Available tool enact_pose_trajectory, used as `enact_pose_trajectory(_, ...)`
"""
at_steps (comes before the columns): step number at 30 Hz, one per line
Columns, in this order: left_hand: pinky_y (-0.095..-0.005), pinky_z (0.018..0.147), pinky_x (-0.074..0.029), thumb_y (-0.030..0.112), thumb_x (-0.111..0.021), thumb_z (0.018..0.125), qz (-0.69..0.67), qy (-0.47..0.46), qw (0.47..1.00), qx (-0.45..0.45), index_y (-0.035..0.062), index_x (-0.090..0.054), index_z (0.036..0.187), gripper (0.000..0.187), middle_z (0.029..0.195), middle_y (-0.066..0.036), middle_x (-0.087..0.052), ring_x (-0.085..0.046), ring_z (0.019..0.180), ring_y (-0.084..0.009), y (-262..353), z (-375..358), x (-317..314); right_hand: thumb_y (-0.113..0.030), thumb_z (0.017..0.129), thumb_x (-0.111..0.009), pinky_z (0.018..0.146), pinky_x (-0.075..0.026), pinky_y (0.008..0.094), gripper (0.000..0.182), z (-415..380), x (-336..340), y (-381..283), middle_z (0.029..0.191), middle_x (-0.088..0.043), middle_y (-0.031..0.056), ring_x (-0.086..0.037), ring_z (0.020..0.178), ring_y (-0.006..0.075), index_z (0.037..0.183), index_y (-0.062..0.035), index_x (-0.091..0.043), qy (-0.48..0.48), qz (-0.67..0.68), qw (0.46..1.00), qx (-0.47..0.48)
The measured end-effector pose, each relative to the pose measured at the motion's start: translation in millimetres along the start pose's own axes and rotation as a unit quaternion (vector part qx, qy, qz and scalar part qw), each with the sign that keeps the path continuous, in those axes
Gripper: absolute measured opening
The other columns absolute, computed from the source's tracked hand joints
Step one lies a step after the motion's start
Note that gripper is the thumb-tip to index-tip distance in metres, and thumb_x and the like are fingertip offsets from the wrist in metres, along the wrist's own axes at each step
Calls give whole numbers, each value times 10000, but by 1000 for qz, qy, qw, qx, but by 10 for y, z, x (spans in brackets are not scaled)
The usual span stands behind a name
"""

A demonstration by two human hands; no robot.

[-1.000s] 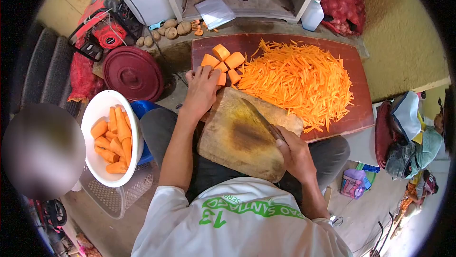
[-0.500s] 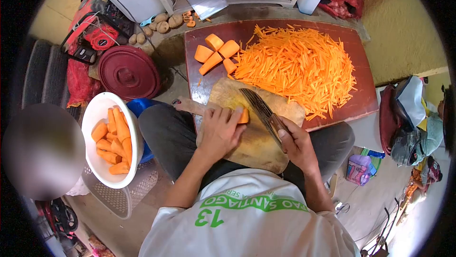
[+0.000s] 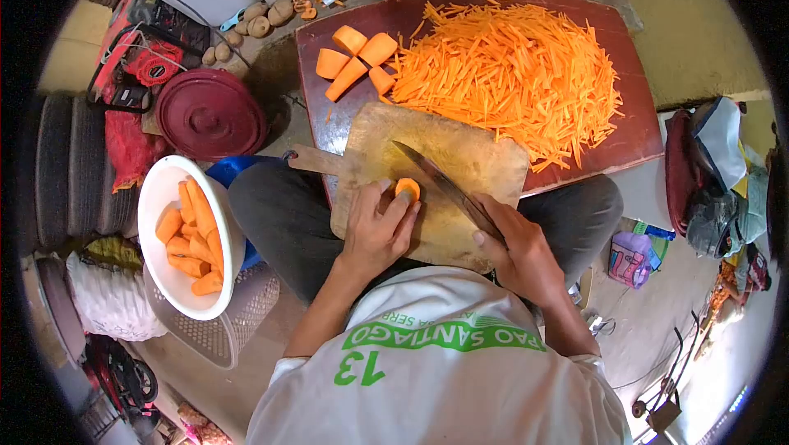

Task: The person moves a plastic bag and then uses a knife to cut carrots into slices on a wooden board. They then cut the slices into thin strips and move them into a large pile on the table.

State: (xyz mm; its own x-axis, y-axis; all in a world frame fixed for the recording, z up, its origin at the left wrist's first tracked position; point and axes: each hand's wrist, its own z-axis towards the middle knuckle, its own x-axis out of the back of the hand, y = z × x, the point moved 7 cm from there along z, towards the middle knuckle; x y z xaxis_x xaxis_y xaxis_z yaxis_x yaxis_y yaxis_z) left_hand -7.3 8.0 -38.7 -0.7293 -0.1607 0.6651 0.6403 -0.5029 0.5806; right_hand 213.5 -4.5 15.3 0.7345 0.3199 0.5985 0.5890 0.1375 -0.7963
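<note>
My left hand (image 3: 380, 227) is closed on a short carrot piece (image 3: 408, 189), pressing it to the wooden cutting board (image 3: 460, 145). The piece's round cut face shows beyond my fingertips. My right hand (image 3: 522, 252) grips the handle of a knife (image 3: 440, 182); its dark blade slants over the board, just right of the carrot piece and apart from it. Beyond the board lies a large heap of carrot sticks (image 3: 514, 75) on a dark red table (image 3: 637, 108). Several peeled carrot chunks (image 3: 348, 79) sit left of the heap.
A white basin (image 3: 152, 260) of peeled carrots (image 3: 201, 215) stands at my left, near a red lidded bucket (image 3: 209, 114). Potatoes (image 3: 259, 26) lie on the floor at the back left. My knees flank the board. Bags (image 3: 713, 198) hang or lie at the far right.
The knife blade has turned flatter, and my right hand has shifted slightly right and down. The carrot piece now shows its round face. The whole view has shifted with my head.
</note>
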Motion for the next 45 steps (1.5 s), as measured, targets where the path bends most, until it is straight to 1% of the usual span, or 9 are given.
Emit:
enact_pose_trajectory(3,-469,766,-530,44,-884,839,-2,-14,1000,-12,-14,-744,1140,338,1147,-235,-620,-640,940,-404,10,7,-16,-116,1003,-732,827,-619,514,681,-120,-6,-84,1189,-702,278,-727,1027,480,1618,-29,-452,-26,-20,999,24)
enact_pose_trajectory(6,-483,774,-526,29,-861,833,26,-34,999,-27,-23,-736,1159,353,1132,-230,-614,-632,940,-406,48,49,-34,-112,1003,-729,755,-609,529,711,-183,-50,-88,1089,-688,257,-717,903,463,1642,-36,-428,-61,-38,997,22)
enact_pose_trajectory(9,-494,786,-524,3,-824,811,29,-46,998,-33,-11,-727,1192,394,1133,-219,-605,-622,943,-411,42,34,-54,-26,969,-729,882,-616,507,663,-213,-50,-137,1260,-705,284,-732,1072,477,1583,15,-483,-95,-44,994,-39)
enact_pose_trajectory(21,-523,820,-533,-27,-777,686,25,-70,995,-61,-21,-706,1229,548,1205,-259,-583,-608,960,-449,4,-8,-90,-10,969,-708,805,-610,541,684,-200,-22,-224,1240,-696,299,-724,988,517,1601,12,-446,-90,-29,995,-22)
enact_pose_trajectory(24,-525,834,-543,-43,-768,686,8,-69,995,-69,-30,-701,1225,543,1215,-270,-580,-612,974,-456,29,27,-65,-39,975,-715,808,-607,544,699,-103,-120,-134,1228,-698,296,-719,999,516,1613,-2,-429,-81,-18,997,-10)
enact_pose_trajectory(27,-527,838,-550,-61,-757,683,7,-68,995,-73,-37,-698,1214,535,1222,-278,-578,-617,987,-466,35,29,-64,-136,1053,-650,710,-618,543,615,59,-355,32,1148,-710,275,-739,924,468,1600,22,-418,-79,-71,994,19)
enact_pose_trajectory(30,-518,830,-556,-62,-773,727,9,-58,996,-60,-38,-701,1198,477,1226,-282,-581,-627,981,-466,28,11,-49,-166,1062,-640,744,-620,552,591,105,-360,27,1201,-710,294,-742,974,472,1588,13,-441,-76,-71,994,26)
enact_pose_trajectory(33,-508,816,-560,-56,-797,778,7,-38,998,-44,-37,-704,1185,419,1227,-281,-588,-637,961,-457,-4,-12,-80,-75,978,-724,794,-608,524,708,72,-281,6,1133,-709,272,-723,972,488,1623,-10,-439,-75,-57,996,2)
enact_pose_trajectory(45,-481,788,-555,-23,-841,805,18,-32,999,-30,-27,-721,1182,396,1167,-256,-625,-645,943,-421,4,-22,-62,4,941,-718,753,-608,511,729,-146,-55,-226,1109,-713,267,-728,934,468,1617,16,-444,-73,-49,996,9)
